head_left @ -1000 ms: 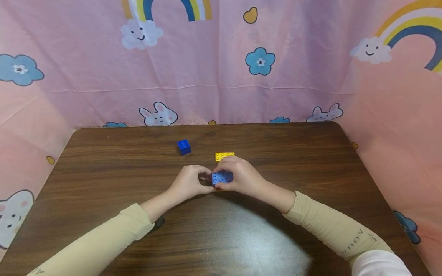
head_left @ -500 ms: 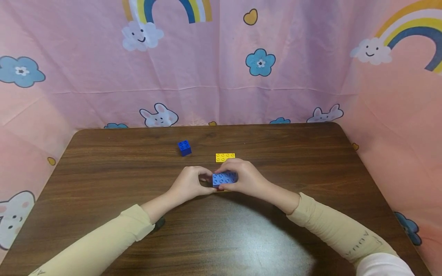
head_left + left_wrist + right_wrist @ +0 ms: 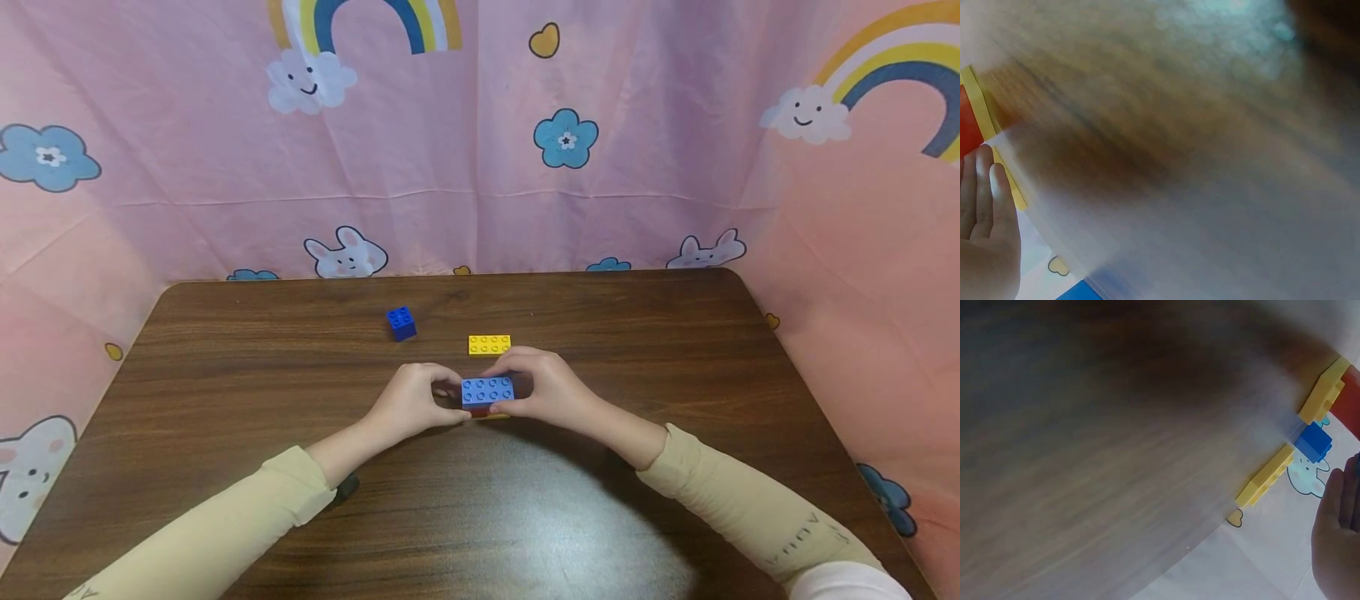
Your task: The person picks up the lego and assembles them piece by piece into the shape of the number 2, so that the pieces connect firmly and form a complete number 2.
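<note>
Midway along the table stands a stack of toy building bricks: a light blue brick (image 3: pixel 487 389) on top, a red brick (image 3: pixel 478 412) below it and a thin yellow brick (image 3: pixel 491 417) at the bottom. My left hand (image 3: pixel 408 402) grips the stack's left end, thumb at the front by the red brick. From the right, my right hand (image 3: pixel 546 389) pinches the light blue brick between thumb in front and fingers behind. The red brick (image 3: pixel 967 122) shows above fingertips in the left wrist view. In the right wrist view, the red brick (image 3: pixel 1349 403) is partly cut off.
Behind the stack lies a flat yellow brick (image 3: pixel 489 344). Farther back and left is a dark blue square brick (image 3: pixel 401 323). The brown wooden table (image 3: pixel 300 367) ends at a pink patterned cloth (image 3: pixel 480 150).
My right hand has slid to the right along the light blue brick, uncovering more of its studs. My left hand has stayed on the stack's left end.
</note>
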`<action>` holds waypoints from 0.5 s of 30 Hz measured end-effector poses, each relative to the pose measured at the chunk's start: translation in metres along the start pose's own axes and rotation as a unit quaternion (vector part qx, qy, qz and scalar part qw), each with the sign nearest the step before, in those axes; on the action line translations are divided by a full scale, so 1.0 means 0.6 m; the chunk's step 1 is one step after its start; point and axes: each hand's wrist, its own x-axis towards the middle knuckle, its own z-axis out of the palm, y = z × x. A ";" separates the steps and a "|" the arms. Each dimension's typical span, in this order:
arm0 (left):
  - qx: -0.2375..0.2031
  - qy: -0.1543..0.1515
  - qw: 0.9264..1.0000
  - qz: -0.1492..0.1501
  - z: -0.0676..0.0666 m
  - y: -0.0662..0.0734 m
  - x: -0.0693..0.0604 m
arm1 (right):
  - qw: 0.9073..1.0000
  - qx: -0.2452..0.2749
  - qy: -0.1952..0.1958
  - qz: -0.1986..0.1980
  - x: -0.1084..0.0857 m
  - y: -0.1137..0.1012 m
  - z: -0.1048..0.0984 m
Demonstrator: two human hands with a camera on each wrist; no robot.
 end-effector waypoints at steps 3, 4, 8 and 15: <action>0.005 0.000 1.000 -0.002 0.001 0.000 0.000 | 1.000 0.004 0.001 0.004 -0.005 0.005 -0.001; 0.005 0.000 1.000 -0.003 0.001 0.000 0.000 | 1.000 0.006 0.001 0.005 -0.006 0.007 -0.002; 0.001 -0.002 1.000 -0.007 0.002 0.001 -0.001 | 1.000 0.014 0.002 0.015 -0.012 0.013 -0.003; -0.008 -0.004 1.000 -0.009 0.001 0.000 0.000 | 0.999 0.029 0.000 0.030 -0.016 0.015 -0.010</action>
